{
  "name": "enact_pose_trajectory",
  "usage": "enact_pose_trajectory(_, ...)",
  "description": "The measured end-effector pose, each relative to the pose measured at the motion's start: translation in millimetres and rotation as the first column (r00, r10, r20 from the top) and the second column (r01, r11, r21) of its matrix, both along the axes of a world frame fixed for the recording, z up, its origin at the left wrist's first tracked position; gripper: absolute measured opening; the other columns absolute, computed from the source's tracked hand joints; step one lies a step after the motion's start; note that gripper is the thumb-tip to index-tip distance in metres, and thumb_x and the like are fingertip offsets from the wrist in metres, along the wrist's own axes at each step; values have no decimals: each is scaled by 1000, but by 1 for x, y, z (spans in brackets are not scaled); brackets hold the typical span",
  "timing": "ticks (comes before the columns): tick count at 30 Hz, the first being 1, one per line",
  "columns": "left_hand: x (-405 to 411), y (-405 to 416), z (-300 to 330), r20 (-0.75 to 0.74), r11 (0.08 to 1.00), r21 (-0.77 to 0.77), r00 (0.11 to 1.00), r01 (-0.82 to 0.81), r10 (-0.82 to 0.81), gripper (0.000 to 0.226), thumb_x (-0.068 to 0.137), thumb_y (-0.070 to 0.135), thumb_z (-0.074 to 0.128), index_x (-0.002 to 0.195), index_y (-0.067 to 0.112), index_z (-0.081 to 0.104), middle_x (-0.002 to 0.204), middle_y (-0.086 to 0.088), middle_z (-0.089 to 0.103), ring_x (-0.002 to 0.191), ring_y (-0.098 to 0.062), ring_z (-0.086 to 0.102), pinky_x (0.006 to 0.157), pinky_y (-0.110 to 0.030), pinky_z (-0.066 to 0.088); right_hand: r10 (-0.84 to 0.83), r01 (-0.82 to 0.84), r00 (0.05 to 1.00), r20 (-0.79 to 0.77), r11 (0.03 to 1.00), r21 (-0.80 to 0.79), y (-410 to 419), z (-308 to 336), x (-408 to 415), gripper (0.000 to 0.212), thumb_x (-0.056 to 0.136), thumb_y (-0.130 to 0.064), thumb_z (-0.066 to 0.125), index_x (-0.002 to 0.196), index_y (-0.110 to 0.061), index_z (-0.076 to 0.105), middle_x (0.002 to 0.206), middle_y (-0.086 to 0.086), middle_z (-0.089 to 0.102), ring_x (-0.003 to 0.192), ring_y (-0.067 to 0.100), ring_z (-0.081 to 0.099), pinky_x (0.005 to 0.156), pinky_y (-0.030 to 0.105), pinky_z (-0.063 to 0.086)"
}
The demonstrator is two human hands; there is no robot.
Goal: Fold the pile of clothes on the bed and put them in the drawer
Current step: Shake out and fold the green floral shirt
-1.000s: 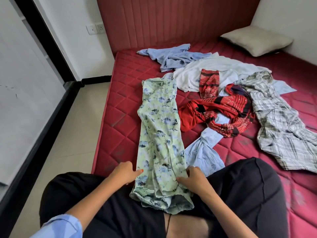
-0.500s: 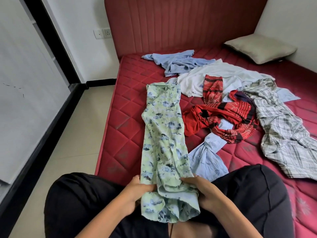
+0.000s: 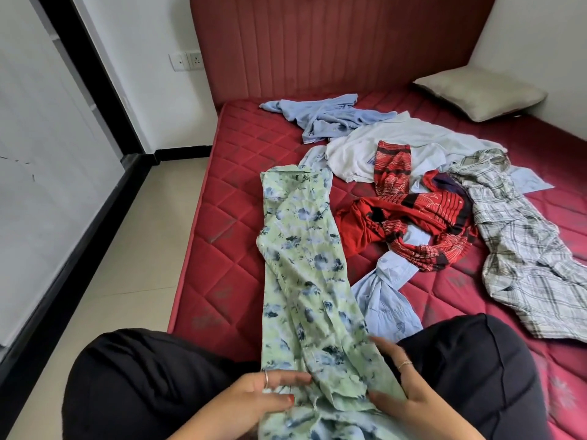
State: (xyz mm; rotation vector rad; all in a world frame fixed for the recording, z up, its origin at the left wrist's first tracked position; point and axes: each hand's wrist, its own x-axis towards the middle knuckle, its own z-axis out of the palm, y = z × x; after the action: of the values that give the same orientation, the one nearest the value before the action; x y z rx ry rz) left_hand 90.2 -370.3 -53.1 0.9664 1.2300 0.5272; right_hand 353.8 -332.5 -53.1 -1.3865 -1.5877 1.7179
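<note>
Your left hand (image 3: 254, 396) and right hand (image 3: 403, 381) have drawn the floral shirt (image 3: 305, 274) hem nearer, both grips pinching it, so the fold is just starting.

Green floral shirt (image 3: 305, 281) hem cut off below.

- A bare red quilted bed (image 3: 241, 223) carries scattered clothes: green floral shirt (image 3: 305, 255), red patterned garment (image 3: 419, 217), plaid shirt (image 3: 527, 255), blue top (image 3: 333, 117).
- A pillow (image 3: 479, 92) lies at the far corner.
</note>
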Motion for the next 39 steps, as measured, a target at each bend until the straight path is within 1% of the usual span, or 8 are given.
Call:
enact_pose_trajectory(5, 7, 15, 18, 262, 895, -219, 860, -389, 438, 25, 93, -3, 44, 106, -15, 63, 54, -18, 66, 41, -17, 64, 37, -19, 48, -106, 67, 981, -163, 971, -228, 25, 19, -8, 21, 80, -17, 75, 92, 0, 73, 86, 14, 70, 74, 13, 64, 64, 15, 50)
enact_pose_trajectory(7, 4, 30, 35, 385, 777, -385, 678, -498, 626, 31, 95, 8, 44, 108, -14, 61, 71, -29, 68, 48, -30, 68, 35, -22, 50, -182, 86, 949, -256, 934, -347, 45, 29, -13, 39, 81, -26, 71, 100, 8, 70, 99, 23, 71, 86, 27, 68, 67, 22, 56)
enact_pose_trajectory(12, -18, 90, 43, 384, 751, -447, 654, -486, 652, 47, 92, 28, 49, 89, -12, 72, 95, -32, 68, 66, -35, 72, 46, -28, 57, -241, 70, 919, -311, 877, -475, 119, 45, -34, 40, 92, -35, 51, 101, -4, 74, 103, 25, 69, 78, 32, 70, 49, 21, 57)
enact_pose_trajectory(17, -32, 173, 16, 293, 695, -472, 647, -542, 704, 50, 100, 45, 37, 124, 4, 50, 92, -30, 69, 67, -35, 72, 51, -31, 58, -334, 123, 903, -271, 804, -582, 202, 6, -62, 61, 96, -52, 44, 115, 5, 53, 106, 29, 67, 75, 28, 73, 52, 25, 58)
enact_pose_trajectory(24, -32, 208, -40, -60, 790, -285, 832, -544, 551, 21, 96, 29, 55, 101, 9, 57, 85, -10, 70, 69, -18, 65, 60, -26, 47, -364, 322, 928, -79, 890, -324, 217, -49, -74, 26, 99, -27, 50, 107, -3, 54, 83, 15, 66, 65, 20, 62, 58, 29, 54)
enact_pose_trajectory(29, -26, 211, -55, -183, 793, 34, 776, -608, 603, 39, 90, 12, 61, 123, 15, 39, 87, -7, 68, 63, -14, 62, 58, -24, 49, -207, 20, 949, 237, 791, 611, 149, -57, -63, 44, 92, -29, 61, 131, -20, 42, 119, -10, 51, 100, 4, 53, 86, 20, 45)
enact_pose_trajectory(35, -30, 205, -66, -358, 784, 331, 699, -525, 619, 40, 88, 11, 62, 124, 12, 43, 80, -1, 65, 81, -19, 61, 84, -40, 51, -193, 5, 901, 388, 900, 436, 117, -62, -56, 44, 88, -30, 65, 126, -22, 42, 103, -7, 52, 82, 3, 57, 68, 15, 40)
enact_pose_trajectory(39, -38, 205, -73, -543, 799, 578, 653, -165, 528, 36, 87, 10, 65, 121, 16, 57, 107, 0, 50, 102, -21, 54, 99, -32, 42, -150, -122, 845, 513, 881, 457, 141, -64, -65, 62, 88, -26, 63, 141, -33, 32, 113, -3, 41, 89, 18, 56, 78, 32, 45)
